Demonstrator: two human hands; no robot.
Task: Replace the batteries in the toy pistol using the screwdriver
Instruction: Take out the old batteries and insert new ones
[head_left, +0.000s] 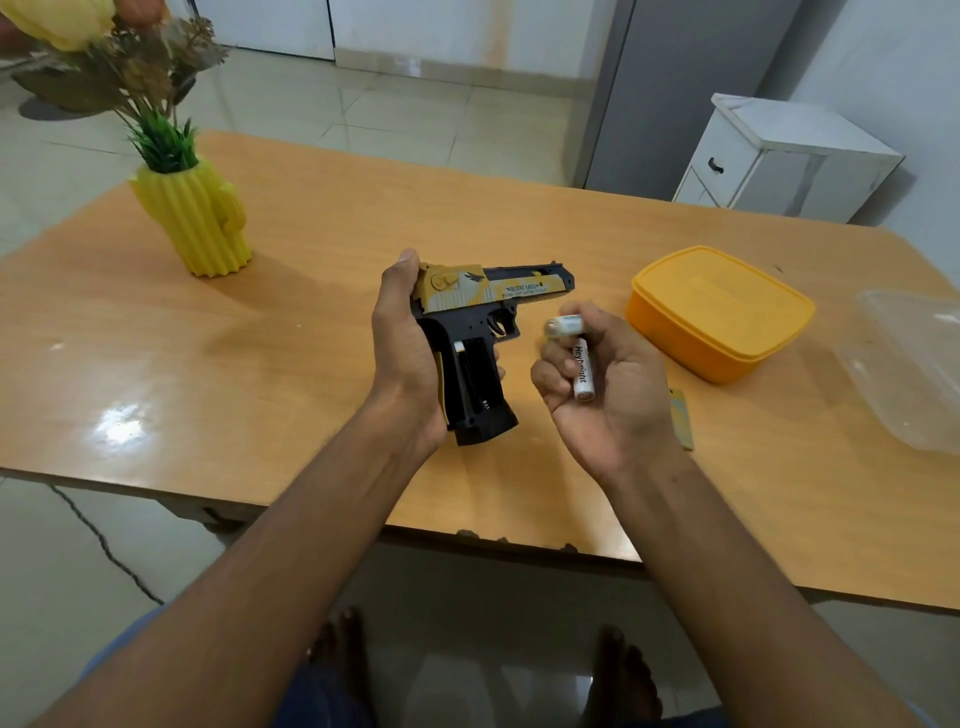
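Head view: the toy pistol (480, 332) was gripped above the table (322, 332) by the left hand (410, 353), fingers curled round its grip, the battery bay uncovered. Two white batteries (576, 353) were held in the right hand (602, 384), one pinched at the fingertips. Battery swapping was judged to be under way; next, correct polarity against the spring would be required.

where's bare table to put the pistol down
Bare table lies between the yellow vase and the left hand, also near the front edge. It is crowded right of the right hand: yellow box, clear lid, small cover.
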